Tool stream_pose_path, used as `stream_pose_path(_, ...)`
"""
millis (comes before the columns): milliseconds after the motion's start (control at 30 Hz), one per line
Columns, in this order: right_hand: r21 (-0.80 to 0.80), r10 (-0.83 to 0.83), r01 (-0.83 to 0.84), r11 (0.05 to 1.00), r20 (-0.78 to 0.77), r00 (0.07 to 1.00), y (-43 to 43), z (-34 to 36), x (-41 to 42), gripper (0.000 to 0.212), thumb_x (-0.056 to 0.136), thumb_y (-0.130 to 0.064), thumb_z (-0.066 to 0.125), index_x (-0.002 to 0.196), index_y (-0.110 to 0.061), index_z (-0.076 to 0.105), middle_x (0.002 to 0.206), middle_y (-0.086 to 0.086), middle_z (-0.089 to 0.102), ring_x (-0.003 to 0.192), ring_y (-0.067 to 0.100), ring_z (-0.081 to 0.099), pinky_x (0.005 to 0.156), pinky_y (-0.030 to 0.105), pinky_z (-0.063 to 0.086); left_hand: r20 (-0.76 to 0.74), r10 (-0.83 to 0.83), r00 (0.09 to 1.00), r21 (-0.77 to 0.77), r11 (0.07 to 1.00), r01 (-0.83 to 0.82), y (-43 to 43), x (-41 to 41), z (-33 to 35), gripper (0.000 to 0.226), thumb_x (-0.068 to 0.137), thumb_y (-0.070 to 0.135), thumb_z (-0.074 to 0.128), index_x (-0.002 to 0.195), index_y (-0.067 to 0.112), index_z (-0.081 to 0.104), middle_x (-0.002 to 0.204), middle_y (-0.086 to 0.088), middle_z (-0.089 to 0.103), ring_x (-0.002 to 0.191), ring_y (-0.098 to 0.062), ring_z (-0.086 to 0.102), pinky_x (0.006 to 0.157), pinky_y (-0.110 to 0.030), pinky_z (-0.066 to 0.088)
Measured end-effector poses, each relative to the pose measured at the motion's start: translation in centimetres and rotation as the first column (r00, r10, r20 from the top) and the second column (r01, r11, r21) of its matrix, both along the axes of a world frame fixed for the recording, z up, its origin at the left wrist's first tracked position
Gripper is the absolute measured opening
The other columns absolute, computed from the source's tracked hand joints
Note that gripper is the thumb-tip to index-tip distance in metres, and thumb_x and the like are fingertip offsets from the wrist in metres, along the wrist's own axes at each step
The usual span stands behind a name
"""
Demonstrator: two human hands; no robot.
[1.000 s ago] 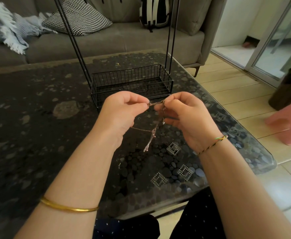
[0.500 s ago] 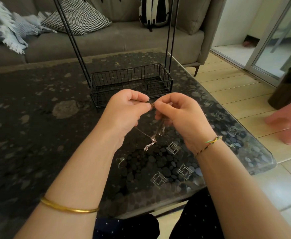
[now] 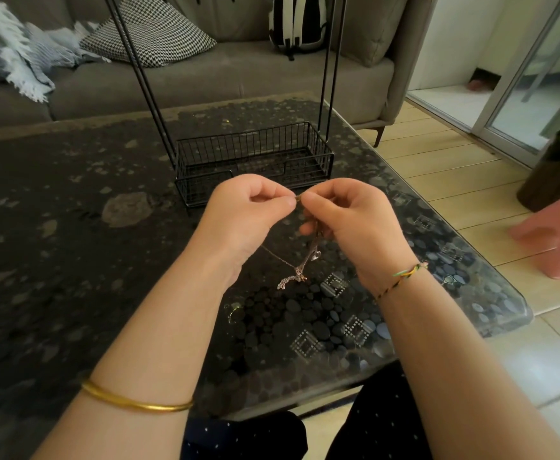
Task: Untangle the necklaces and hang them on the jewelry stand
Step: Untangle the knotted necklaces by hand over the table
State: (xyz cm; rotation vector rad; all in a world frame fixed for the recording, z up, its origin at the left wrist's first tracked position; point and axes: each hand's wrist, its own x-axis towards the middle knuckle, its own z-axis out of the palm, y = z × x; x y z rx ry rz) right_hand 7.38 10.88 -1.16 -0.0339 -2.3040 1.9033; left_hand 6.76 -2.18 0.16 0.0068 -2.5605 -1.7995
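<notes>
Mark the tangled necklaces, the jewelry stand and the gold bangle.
necklaces (image 3: 288, 282), head view, the silvery dangling end.
jewelry stand (image 3: 245, 147), head view, back wall of its wire basket.
gold bangle (image 3: 139, 406), head view, middle of the band.

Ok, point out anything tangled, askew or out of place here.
Only the necklaces stand out: the chains hang twisted together in a clump below the right hand, one strand running toward the left hand. Both hands pinch them above the table. The jewelry stand sits flat on the table behind.
</notes>
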Motion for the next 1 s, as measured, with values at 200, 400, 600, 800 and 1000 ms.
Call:
stream_pose_path(200,0.003,0.002,-0.002,1.000,-0.050,0.999,-0.13,0.11,-0.06,0.004,0.085,-0.007,0.063,0.084,-0.006,0.067,0.068,0.004,0.063,0.054,0.011,0.063,0.051,0.014,0.043,0.018,0.003,1.000,0.000,1.000,-0.003,0.07,-0.08,0.01,0.005,0.087,0.021,0.064,0.085,0.024,0.068,0.069,0.011,0.057,0.065,-0.003,0.051,0.072,-0.026,0.046)
stream_pose_path(400,-0.036,-0.031,0.030,0.999,-0.039,0.999,-0.11,0.26,-0.03,0.005,0.083,-0.004,0.061,0.080,-0.003,0.065,0.070,0.012,0.062,0.053,0.013,0.062,0.047,0.013,0.040,0.034,-0.054,0.998,-0.085,0.995,0.057,0.35,0.05,0.17,0.012,0.091,0.023,0.058,0.083,0.022,0.067,0.063,0.012,0.053,0.062,-0.003,0.049,0.065,-0.025,0.041)
stream_pose_path(600,-0.082,0.025,-0.017,0.996,0.098,0.995,-0.01,0.19,-0.10,0.009,0.080,-0.004,0.058,0.078,0.004,0.063,0.076,0.020,0.069,0.065,0.021,0.062,0.065,0.038,0.051,0.039,-0.045,0.998,-0.078,0.996,0.048,0.75,0.23,0.17,0.012,0.091,0.018,0.053,0.087,0.018,0.065,0.080,0.005,0.063,0.065,-0.002,0.054,0.055,-0.017,0.044)
stream_pose_path(800,0.252,0.017,-0.017,0.968,0.002,1.000,0.12,0.20,0.05,0.022,0.088,-0.027,0.061,0.081,-0.007,0.068,0.076,0.009,0.068,0.062,0.009,0.053,0.063,0.025,0.049,0.000,0.017,1.000,-0.096,0.995,-0.017,0.49,0.09,0.22,0.009,0.091,0.018,0.054,0.089,0.018,0.063,0.079,0.006,0.066,0.067,-0.002,0.057,0.052,-0.013,0.041)
stream_pose_path(1000,-0.044,0.041,-0.034,0.998,0.170,0.985,0.02,0.41,-0.11,0.041,0.093,-0.036,0.050,0.059,-0.014,0.052,0.066,0.003,0.060,0.076,0.021,0.059,0.077,0.040,0.051,0.064,-0.027,0.998,-0.093,0.995,0.033,0.52,0.02,0.27,0.009,0.089,0.014,0.052,0.088,0.015,0.060,0.086,-0.003,0.069,0.072,-0.012,0.061,0.063,-0.025,0.049)
